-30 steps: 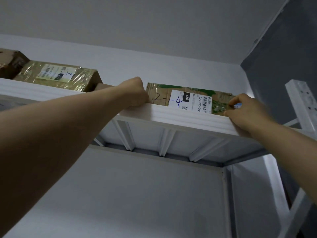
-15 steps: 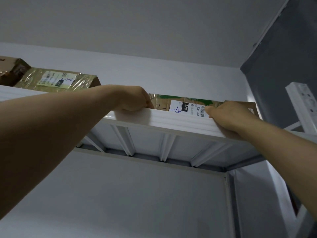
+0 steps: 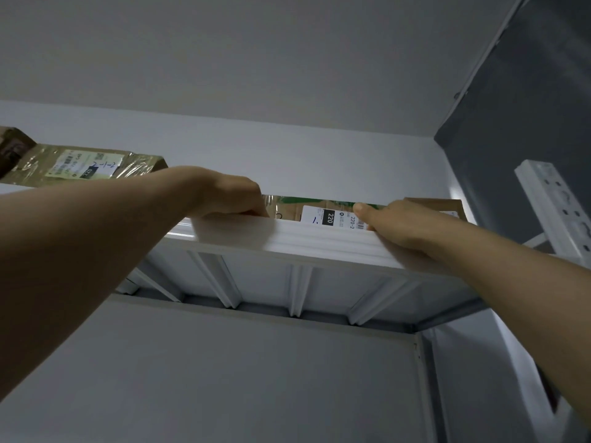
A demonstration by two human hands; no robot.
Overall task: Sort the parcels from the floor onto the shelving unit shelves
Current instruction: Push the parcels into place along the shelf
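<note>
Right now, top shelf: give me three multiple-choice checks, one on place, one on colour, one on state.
1. Where is the parcel marked 220?
A. on the floor
B. on the top shelf, between the left hand and the right hand
C. on the shelf below

2. The top shelf's front edge is:
A. white
B. red
C. black

3. The parcel's shipping label is:
A. fully in view
B. partly hidden by the shelf edge and the right thumb
C. torn off

Answers:
1 B, the parcel sits just above the shelf edge with a hand at each end.
2 A, the edge is plainly white.
3 B, only its upper part shows and the thumb covers its right end.
</note>
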